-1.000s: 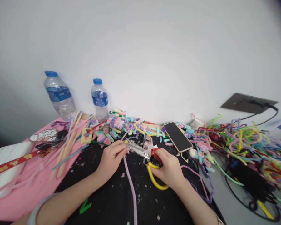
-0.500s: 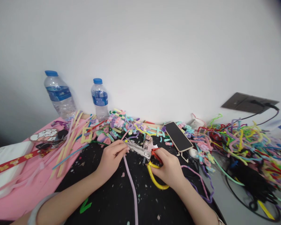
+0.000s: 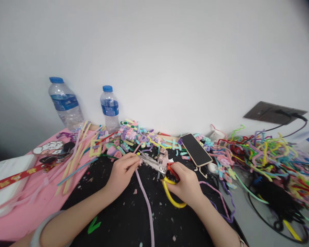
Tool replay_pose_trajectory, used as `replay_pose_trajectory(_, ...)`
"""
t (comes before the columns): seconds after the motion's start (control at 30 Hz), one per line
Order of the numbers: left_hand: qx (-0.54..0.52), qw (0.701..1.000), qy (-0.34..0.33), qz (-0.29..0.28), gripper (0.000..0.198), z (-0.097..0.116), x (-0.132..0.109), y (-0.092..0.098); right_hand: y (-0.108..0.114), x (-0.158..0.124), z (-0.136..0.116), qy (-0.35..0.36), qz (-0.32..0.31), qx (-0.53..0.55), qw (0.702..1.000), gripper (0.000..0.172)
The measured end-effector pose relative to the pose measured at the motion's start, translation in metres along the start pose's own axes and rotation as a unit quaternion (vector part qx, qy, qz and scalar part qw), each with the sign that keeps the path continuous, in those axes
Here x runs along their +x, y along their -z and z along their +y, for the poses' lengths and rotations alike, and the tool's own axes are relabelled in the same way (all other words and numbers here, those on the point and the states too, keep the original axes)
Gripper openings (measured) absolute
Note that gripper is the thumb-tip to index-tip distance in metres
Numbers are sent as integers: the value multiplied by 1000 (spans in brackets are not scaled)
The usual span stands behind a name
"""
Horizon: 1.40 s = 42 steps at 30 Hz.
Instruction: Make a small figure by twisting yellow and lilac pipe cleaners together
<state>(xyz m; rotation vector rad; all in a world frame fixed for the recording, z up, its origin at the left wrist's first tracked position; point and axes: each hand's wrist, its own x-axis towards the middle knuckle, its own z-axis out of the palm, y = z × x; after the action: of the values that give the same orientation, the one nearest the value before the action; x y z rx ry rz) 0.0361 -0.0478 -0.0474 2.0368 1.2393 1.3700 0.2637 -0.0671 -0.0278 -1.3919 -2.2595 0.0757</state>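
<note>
My left hand (image 3: 125, 169) pinches a lilac pipe cleaner (image 3: 145, 202) near its upper end; the rest hangs down toward the bottom edge of the view. My right hand (image 3: 186, 181) grips a pair of scissors (image 3: 154, 164) with one red and one yellow handle. The blades point left and their tips reach the fingertips of my left hand, slightly apart. Whether the blades touch the pipe cleaner I cannot tell, as the fingers cover that spot. Both hands are over a black work surface (image 3: 110, 219) strewn with small fluff scraps.
Coloured pipe-cleaner pieces (image 3: 134, 133) are heaped along the wall, with a phone (image 3: 197, 150) among them. A tangled pile (image 3: 278, 154) lies right, near black cables. Two water bottles (image 3: 110, 108) stand at back left. Yellow strips (image 3: 74, 161) and a white box (image 3: 10, 164) rest on pink.
The hanging lower part of the lilac pipe cleaner has swung slightly to the right. Both hands and the scissors stay almost in the same place.
</note>
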Motion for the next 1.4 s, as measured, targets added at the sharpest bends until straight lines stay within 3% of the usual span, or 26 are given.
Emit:
replay_pose_trajectory(0.27, 8, 1000, -2, 6, 21, -3, -1, -1, -1, 0, 0, 12, 2, 17, 1000, 25)
replay_pose_trajectory(1.4, 13, 1000, -9, 3, 20, -3, -1, 0, 0, 0, 0, 14, -1, -7, 1000, 20)
